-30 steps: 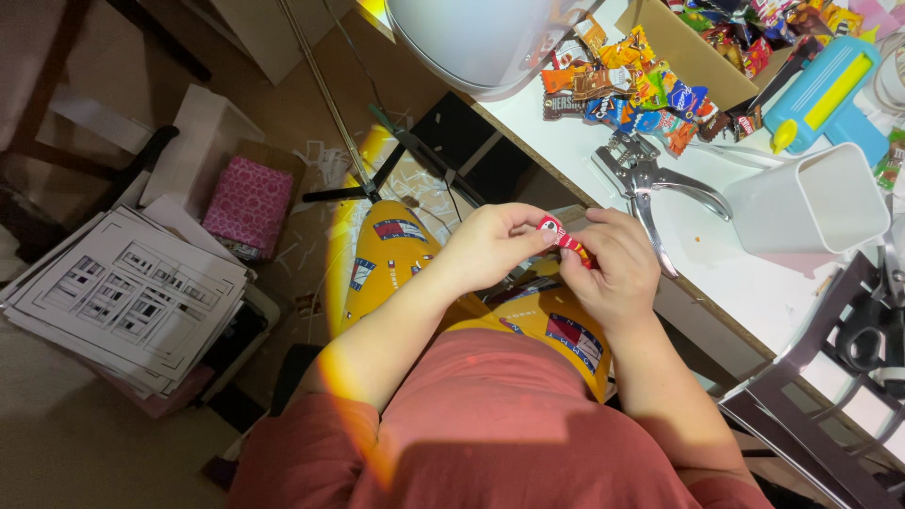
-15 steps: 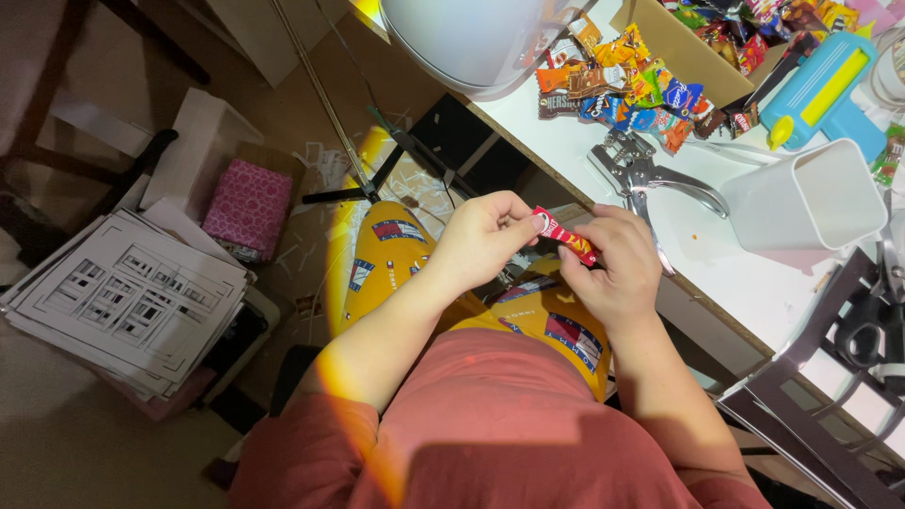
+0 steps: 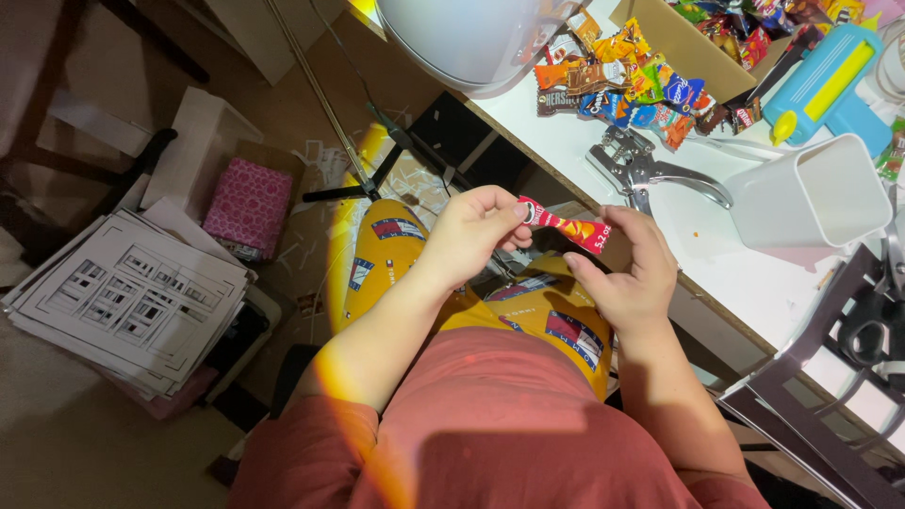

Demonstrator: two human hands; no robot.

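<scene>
- We hold a small red sweet wrapper (image 3: 566,224) stretched between both hands, just above our lap and short of the table's near edge.
- Our left hand (image 3: 476,234) pinches one twisted end between thumb and fingertips; our right hand (image 3: 630,269) pinches the other end, so the wrapper stays taut and level.
- Below the hands lies a yellow bag (image 3: 528,316) across our knees, which leaves little free room downward.
- Just beyond the right hand, the white table (image 3: 726,273) begins; a metal hole punch (image 3: 650,170) and a white plastic bin (image 3: 813,193) stand close to that edge.
- Farther back, a heap of bright sweets (image 3: 627,80) crowds the tabletop.
- To the left, the floor holds stacked printed sheets (image 3: 132,302) and a pink box (image 3: 248,205), well apart from us.
</scene>
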